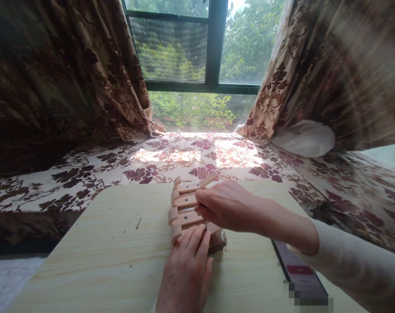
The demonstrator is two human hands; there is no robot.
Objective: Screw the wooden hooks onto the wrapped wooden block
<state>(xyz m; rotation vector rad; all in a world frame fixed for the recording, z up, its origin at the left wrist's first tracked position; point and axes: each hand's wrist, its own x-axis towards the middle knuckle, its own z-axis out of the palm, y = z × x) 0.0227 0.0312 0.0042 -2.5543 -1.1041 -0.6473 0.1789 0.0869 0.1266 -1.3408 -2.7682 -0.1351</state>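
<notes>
A pale slatted wooden rack [186, 201] with curved end pieces lies on the light wood-grain table [96, 256]; dark screw heads show in several slats. My left hand [186, 265] holds its near end, fingers laid over the wood and pressed close together. Above the rack, my right hand [223, 206] is closed in a fist. A thin upright shaft, which looks like a screwdriver [205, 226], comes down from the fist to beside my left fingertips. The fist hides its handle, and the tip cannot be made out. Under the rack's right side sits a brown, shiny wrapped thing [219, 240].
A loose screw [138, 223] and small dark crumbs lie on the table's left part. The phone [298, 269] lies under my right forearm, its screen lit. Beyond the table are a flowered window seat [171, 143], patterned curtains [109, 74] and a white plastic bag [306, 138].
</notes>
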